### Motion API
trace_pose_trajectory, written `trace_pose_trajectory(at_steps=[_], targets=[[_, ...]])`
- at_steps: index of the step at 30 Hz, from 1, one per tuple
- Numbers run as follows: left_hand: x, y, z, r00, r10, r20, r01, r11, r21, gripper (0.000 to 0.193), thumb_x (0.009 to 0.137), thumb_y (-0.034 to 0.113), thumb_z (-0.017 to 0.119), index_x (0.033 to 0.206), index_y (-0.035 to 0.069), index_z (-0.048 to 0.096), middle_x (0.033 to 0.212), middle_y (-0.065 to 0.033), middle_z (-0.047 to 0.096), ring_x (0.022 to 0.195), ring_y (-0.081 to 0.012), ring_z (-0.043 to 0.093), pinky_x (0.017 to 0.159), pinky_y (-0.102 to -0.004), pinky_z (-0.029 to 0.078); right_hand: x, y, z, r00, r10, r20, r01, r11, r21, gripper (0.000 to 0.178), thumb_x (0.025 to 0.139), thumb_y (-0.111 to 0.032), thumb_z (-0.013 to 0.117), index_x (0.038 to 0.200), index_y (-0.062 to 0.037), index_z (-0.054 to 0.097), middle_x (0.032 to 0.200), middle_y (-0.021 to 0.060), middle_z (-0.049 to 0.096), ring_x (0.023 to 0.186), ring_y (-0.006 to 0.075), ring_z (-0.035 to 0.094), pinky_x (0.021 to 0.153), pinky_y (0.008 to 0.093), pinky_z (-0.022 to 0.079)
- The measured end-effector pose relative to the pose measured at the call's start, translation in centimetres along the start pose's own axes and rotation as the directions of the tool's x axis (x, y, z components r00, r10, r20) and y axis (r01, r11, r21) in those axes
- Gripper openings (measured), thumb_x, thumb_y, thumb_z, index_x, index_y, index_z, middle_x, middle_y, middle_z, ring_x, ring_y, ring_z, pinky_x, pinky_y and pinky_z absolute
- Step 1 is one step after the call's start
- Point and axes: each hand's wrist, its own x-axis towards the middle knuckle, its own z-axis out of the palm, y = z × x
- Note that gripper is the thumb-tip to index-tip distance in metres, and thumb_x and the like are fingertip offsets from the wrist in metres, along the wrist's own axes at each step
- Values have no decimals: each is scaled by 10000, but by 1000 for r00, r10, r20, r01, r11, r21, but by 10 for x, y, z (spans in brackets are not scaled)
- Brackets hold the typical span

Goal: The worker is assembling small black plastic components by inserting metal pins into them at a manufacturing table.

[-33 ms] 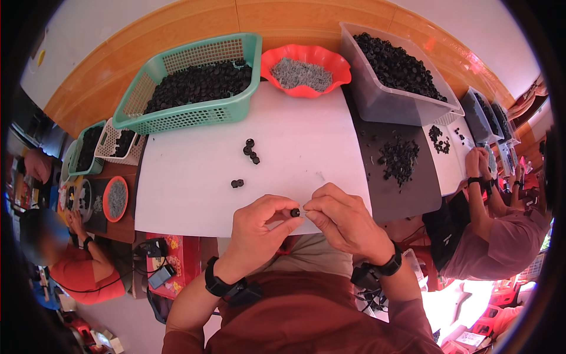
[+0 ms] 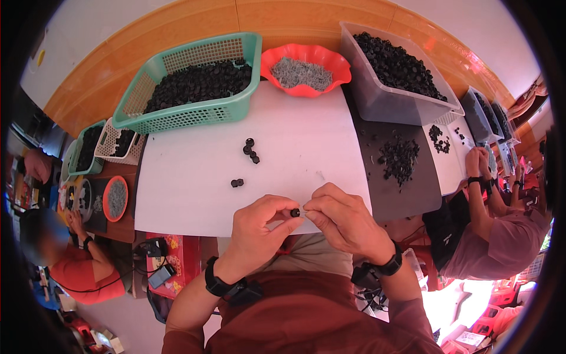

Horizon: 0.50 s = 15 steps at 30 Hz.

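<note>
My left hand (image 2: pixel 263 227) pinches a small round black part (image 2: pixel 295 212) between thumb and forefinger, just beyond the near edge of the white work surface (image 2: pixel 194 203). Close to that part, the thumb and fingertips of my right hand (image 2: pixel 341 217) are pressed together; whatever they hold is too small to make out. Farther off on the white surface lie a short row of black parts (image 2: pixel 251 151) and a touching pair of black parts (image 2: pixel 237 183).
At the back stand a green basket (image 2: pixel 239 112) of black pieces, a red scalloped bowl (image 2: pixel 305 91) of thin grey metal pieces and a clear bin (image 2: pixel 389 112) of black parts. Loose black bits (image 2: pixel 398 159) lie on the dark mat (image 2: pixel 407 203). People work at both sides.
</note>
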Motion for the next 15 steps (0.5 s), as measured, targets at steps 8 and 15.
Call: trace_pose_trajectory(at_steps=[8,15], targets=[[3,-4,1,973,229,27,-224,916,333,274,798,6,807,1044,-7,688,940,-107,707,818,-183,718,762,-287,612,3,2,-3,996,-11,85,15,999,-52,85,923,-43,636,1005,-28,648,964,95,609,734,310,646,628,395,522],[3,-3,1,973,229,35,-227,912,341,274,792,-1,810,1038,-7,689,939,-110,710,817,-185,720,754,-289,614,2,3,1,996,-3,85,6,999,-35,105,914,-32,650,1017,-20,663,963,97,621,730,309,653,628,385,525]])
